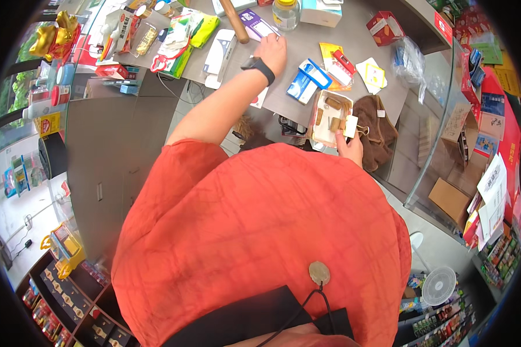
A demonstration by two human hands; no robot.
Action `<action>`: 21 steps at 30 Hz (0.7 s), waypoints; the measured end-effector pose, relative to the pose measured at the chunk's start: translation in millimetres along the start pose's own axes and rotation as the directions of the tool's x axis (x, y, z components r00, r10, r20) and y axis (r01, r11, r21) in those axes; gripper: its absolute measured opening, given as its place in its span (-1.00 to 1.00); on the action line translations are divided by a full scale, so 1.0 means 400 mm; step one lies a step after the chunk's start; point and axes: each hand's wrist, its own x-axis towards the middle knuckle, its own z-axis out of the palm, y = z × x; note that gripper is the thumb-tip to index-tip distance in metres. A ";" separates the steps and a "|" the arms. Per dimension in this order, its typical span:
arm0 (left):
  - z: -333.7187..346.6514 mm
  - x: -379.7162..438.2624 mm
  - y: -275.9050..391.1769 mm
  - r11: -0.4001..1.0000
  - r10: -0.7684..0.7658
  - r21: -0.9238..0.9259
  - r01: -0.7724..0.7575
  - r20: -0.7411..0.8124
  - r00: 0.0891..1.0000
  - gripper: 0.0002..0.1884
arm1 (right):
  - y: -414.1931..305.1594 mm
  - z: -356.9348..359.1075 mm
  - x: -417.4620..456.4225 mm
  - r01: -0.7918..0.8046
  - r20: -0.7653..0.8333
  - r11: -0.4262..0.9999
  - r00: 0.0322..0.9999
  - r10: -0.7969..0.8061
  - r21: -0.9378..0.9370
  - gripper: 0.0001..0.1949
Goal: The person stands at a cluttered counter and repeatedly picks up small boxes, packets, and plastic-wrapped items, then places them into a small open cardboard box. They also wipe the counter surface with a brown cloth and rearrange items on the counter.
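My left hand (271, 52), with a dark watch on its wrist, reaches across the table. Its fingers are bent at the near end of a purple-and-white package (257, 22); whether they grip it cannot be told. At the lower right corner of an open box (319, 130) is my right hand (351, 147), its thumb by the rim. Several brown cork-like pieces lie in this box. A small yellow-and-white card (351, 126) and a metal clip (364, 130) are right at the fingers; which of these the hand grips is unclear. Brown cloth (373, 130) lies just beside.
A wooden rod (234, 19) and a yellow-lidded glass jar (286, 15) are near my left hand. Blue-and-white packages (304, 84), a red box (384, 28) and a plastic bag (408, 63) lie on the grey table (282, 102). A glass panel (432, 130) stands at right.
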 end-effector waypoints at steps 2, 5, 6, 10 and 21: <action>0.020 0.030 -0.027 0.990 -0.059 0.136 0.041 0.127 0.990 -0.72 | 0.002 -0.004 0.006 -0.037 0.027 0.999 0.999 0.037 0.002 -0.55; 0.056 0.056 -0.061 0.972 -0.020 0.235 -0.021 0.170 0.985 -0.76 | 0.042 0.008 0.018 0.110 -0.026 0.993 0.994 -0.109 0.035 -0.56; 0.047 0.068 -0.055 0.977 0.002 0.209 -0.045 0.202 0.979 -0.80 | 0.039 0.006 0.017 0.072 -0.013 0.997 0.997 -0.072 0.023 -0.56; 0.003 0.084 -0.044 0.963 0.106 0.206 -0.173 0.300 0.948 -0.81 | 0.035 0.003 0.017 -0.006 0.000 1.000 1.000 0.006 0.006 -0.57; -0.153 -0.019 -0.033 0.976 0.220 0.005 -0.220 -0.067 0.973 -0.83 | 0.037 0.007 0.018 0.026 -0.011 0.999 1.000 -0.026 0.024 -0.61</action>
